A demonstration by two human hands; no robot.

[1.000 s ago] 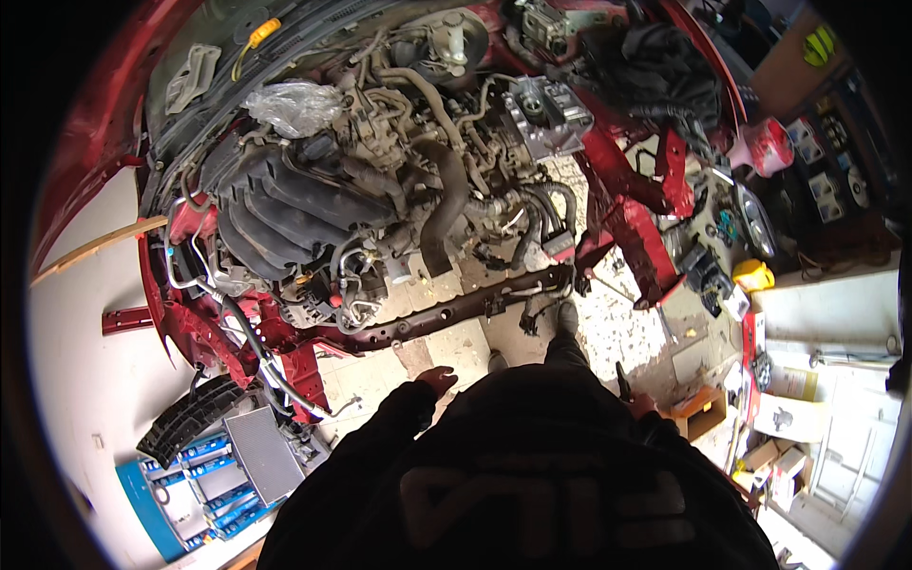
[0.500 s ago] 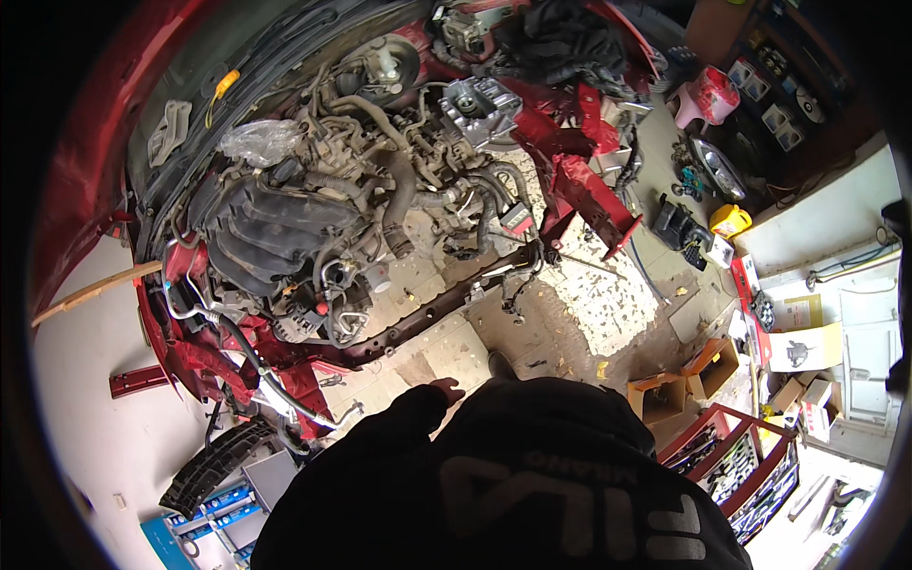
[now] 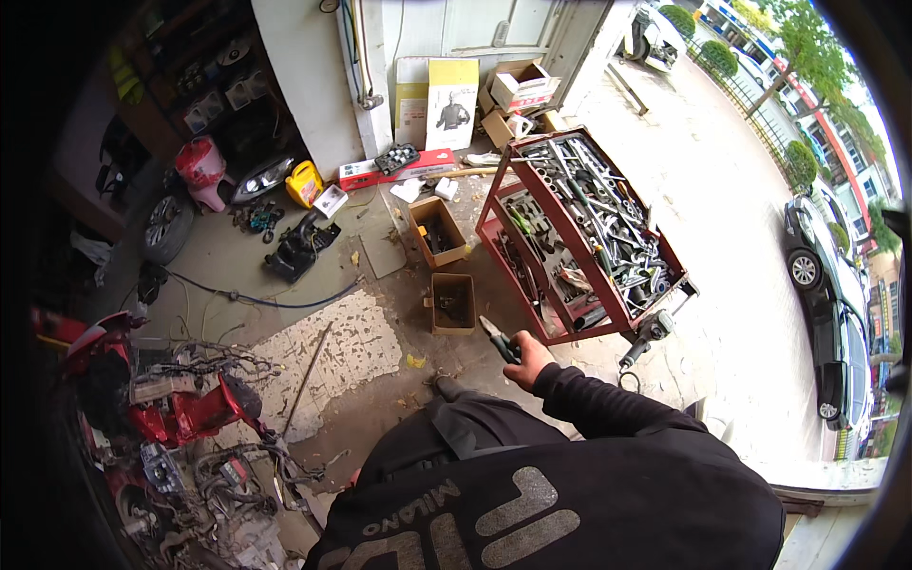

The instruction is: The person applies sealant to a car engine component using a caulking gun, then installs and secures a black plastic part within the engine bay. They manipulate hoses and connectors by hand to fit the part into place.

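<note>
My right hand (image 3: 528, 362) is wrapped round the dark handles of a pair of pliers (image 3: 496, 336), whose metal jaws point up and to the left. It hangs above the floor, short of a red tool cart (image 3: 560, 249). Spanners and other metal tools (image 3: 603, 214) lie heaped in the cart's top tray. Only a sliver of skin, apparently my left hand (image 3: 355, 477), shows at the edge of my dark jacket; its fingers are hidden.
Two small cardboard boxes (image 3: 452, 302) stand left of the cart. A yellow jug (image 3: 305, 183), a headlight (image 3: 264, 179) and a black car part (image 3: 302, 249) lie beyond. At lower left is the opened engine bay (image 3: 214, 503). A blue hose (image 3: 256, 302) crosses the floor.
My view has swung right, from the engine bay to the tool cart. My right hand has come into sight with pliers in it. My left hand has mostly gone out of sight.
</note>
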